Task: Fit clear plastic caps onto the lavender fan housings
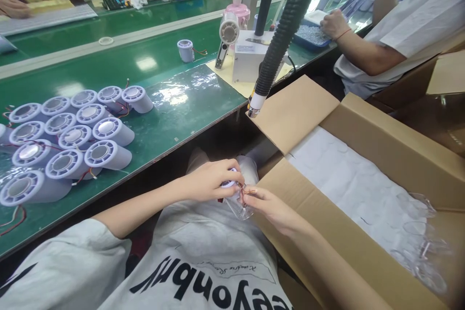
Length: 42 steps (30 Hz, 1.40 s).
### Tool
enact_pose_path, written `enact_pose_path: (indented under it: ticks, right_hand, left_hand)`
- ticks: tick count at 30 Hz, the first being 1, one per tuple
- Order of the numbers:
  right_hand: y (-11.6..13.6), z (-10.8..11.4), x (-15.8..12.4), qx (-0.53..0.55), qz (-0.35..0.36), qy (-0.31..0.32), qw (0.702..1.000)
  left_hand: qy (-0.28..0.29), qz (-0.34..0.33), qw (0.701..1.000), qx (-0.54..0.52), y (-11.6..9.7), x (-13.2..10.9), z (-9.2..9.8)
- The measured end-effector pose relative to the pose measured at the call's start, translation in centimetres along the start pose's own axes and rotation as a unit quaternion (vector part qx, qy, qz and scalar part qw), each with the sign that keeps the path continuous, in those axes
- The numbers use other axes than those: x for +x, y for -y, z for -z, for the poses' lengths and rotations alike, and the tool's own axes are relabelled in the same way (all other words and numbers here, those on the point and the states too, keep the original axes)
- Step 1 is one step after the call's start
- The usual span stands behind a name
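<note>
Left hand (212, 180) gripped round lavender plastic unit (229, 184), right hand (267, 203) pinched thin red-orange wires (248, 192), clear plastic piece (241, 211) beneath, open brown cardboard box (392, 150) alongside

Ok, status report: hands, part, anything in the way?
Left fingers hold lavender part. Right fingers pinch thin wires. Clear plastic piece between them. Black hose beyond, not blocking.
</note>
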State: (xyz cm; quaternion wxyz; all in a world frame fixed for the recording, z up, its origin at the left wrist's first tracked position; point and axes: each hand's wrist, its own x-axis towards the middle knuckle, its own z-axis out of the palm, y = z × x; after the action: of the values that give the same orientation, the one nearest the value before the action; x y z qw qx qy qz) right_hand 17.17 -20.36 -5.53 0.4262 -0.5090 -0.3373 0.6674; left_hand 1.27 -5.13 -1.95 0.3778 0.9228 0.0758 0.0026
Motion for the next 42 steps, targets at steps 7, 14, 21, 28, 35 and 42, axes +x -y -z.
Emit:
enact_pose_path:
  ticks: [7, 14, 21, 28, 35, 42]
  right_hand:
    - [0.7, -0.5, -0.9, -0.192, 0.138, -0.129, 0.963]
    - [1.6, -0.3, -1.1, -0.191, 0.157, -0.227, 0.942]
    - [1.0, 1.1, -0.6, -0.094, 0.184, -0.195, 0.959]
    - [0.3, 1.6, -2.0, -0.315, 0.274, -0.153, 0.896]
    - [1.4, 1.2, -2.7, -0.214, 0.204, -0.121, 0.948]
    - [1.8, 1.1, -2.7, -0.143, 0.164, -0.1, 0.971]
  left_hand:
    - [-0.05, 0.056, 0.976, -0.204, 0.7, 0.1, -1.1]
    - [-0.067, 0.014, 0.984, -0.166, 1.3, -0.3, -2.4]
    - [-0.061, 0.065, 0.929, -0.36, 0.7, -0.6, -3.0]
    - [-0.062, 0.116, 0.873, -0.469, 0.2, -0.9, -3.2]
    - [-0.065, 0.019, 0.907, -0.415, -0.3, -1.2, -2.2]
    - [-0.066, 0.005, 0.921, -0.384, -0.1, -1.3, -2.1]
